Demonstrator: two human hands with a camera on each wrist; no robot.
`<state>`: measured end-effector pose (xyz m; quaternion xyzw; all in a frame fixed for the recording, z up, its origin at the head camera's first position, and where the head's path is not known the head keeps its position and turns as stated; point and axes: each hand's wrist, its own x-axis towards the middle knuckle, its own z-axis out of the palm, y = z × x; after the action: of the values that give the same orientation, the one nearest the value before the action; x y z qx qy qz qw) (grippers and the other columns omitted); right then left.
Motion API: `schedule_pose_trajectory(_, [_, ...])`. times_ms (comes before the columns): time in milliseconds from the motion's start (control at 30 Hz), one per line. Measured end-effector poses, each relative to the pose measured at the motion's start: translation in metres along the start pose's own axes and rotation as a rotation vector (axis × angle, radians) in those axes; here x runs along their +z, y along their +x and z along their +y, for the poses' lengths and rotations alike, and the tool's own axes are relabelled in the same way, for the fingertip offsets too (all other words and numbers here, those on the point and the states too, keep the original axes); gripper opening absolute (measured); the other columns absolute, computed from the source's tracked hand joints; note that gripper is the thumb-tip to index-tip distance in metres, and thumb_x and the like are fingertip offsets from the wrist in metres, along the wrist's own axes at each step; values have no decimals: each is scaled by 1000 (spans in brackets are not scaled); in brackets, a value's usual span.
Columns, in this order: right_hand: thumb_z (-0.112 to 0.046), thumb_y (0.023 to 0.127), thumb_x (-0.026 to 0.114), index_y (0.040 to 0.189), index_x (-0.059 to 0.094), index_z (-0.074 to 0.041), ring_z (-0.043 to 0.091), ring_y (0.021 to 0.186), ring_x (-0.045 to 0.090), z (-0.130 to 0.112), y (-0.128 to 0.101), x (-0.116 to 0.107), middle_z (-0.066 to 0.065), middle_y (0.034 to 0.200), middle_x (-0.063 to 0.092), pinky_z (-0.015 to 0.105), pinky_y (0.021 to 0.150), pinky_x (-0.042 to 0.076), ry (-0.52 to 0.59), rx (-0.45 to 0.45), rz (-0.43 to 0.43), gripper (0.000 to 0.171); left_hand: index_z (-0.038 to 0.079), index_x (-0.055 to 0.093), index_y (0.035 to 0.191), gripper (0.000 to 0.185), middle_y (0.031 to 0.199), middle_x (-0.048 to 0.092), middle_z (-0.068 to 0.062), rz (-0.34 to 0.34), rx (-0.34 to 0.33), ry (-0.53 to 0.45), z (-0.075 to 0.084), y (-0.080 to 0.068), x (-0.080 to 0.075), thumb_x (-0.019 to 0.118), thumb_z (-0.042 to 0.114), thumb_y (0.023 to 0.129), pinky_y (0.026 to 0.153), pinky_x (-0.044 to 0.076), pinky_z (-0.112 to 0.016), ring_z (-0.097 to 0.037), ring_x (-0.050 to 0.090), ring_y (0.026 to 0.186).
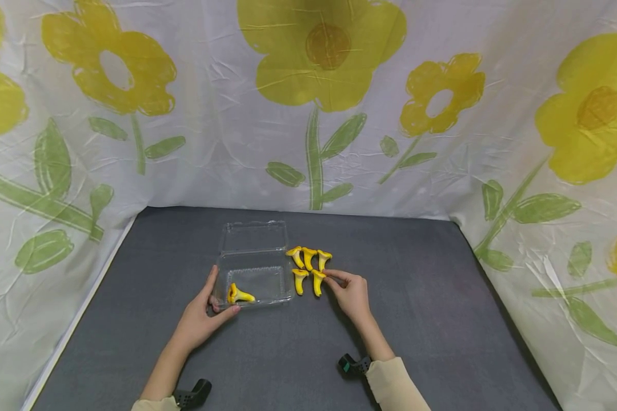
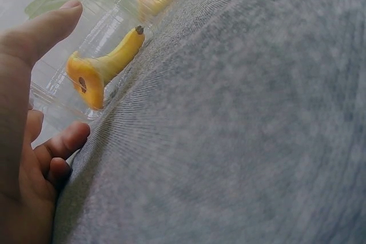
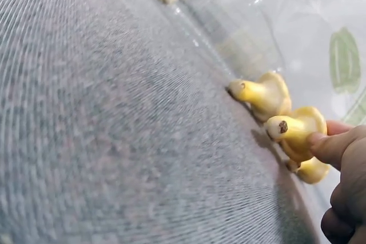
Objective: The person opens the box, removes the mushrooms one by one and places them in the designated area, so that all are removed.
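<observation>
In the head view, a clear plastic clamshell box [image 1: 257, 279] lies with its lid hinged back. Inside, near the front left corner, one yellow chanterelle mushroom [image 1: 240, 294] lies on its side; the left wrist view shows its stem and cap [image 2: 103, 70] through the plastic. My left hand [image 1: 200, 319] holds that corner, thumb along the front wall and fingers at the left side. My right hand [image 1: 351, 294] pinches the cap of another chanterelle [image 1: 318, 282], the front right one of a group. Thumb and finger meet on this mushroom [image 3: 297, 132] in the right wrist view.
Several more chanterelles [image 1: 309, 258] lie in two rows just right of the box. All stand on a dark grey cloth-covered table [image 1: 416, 319]. A white curtain [image 1: 211, 171] printed with yellow flowers surrounds the table at the back and sides.
</observation>
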<state>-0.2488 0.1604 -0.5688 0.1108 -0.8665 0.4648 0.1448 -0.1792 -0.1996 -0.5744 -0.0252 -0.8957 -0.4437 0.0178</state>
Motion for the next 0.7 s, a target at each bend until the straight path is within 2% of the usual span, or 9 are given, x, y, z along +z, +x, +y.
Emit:
schedule_pose_trajectory(533, [-10,93,83,111,86,-14,-7,39,23,10,-3,6,6,100,82,20,42,27,-1,-25,-12,19,18,9,173,113,85,51,-2,-8,-15,-20,4,0,-1,84,41,93,72,38,-32,-13,45,74])
schedule_pose_trajectory(700, [-12,93,82,113,85,-14,-6,39,22,11,-5,6,4,88,81,20,43,25,13,-10,-29,20,17,8,173,113,85,50,-2,-16,-19,-8,3,-1,-2,83,43,93,72,37,-32,-13,45,74])
